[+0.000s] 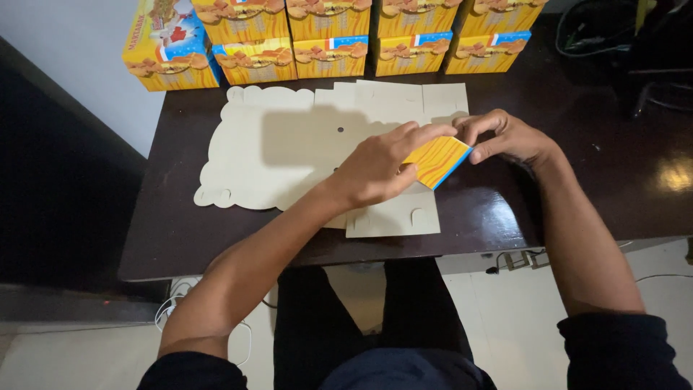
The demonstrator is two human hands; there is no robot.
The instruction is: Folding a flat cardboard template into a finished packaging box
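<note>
A flat, unfolded cardboard box blank [289,148], pale on its unprinted side, lies spread across the dark bench [563,166]. At its right end one flap [437,160] is folded up and over, showing its printed face of orange-yellow wavy stripes with a blue edge. The left hand [379,170] lies across the blank with its fingers stretched forward, pressing down on this flap from the left. The right hand [505,137] meets it from the right, thumb and bent fingers pinched narrowly on the flap's blue-edged corner. Whether the right fingers grip the card or only push against it is hard to tell from this angle.

Along the far edge of the bench stands a row of assembled boxes [332,36], stacked two high, in the same yellow and orange print with blue bands. At the far right, dark cables [599,36] lie in shadow. Below the bench edge the person's dark-trousered lap [368,325] shows above a pale floor [505,318].
</note>
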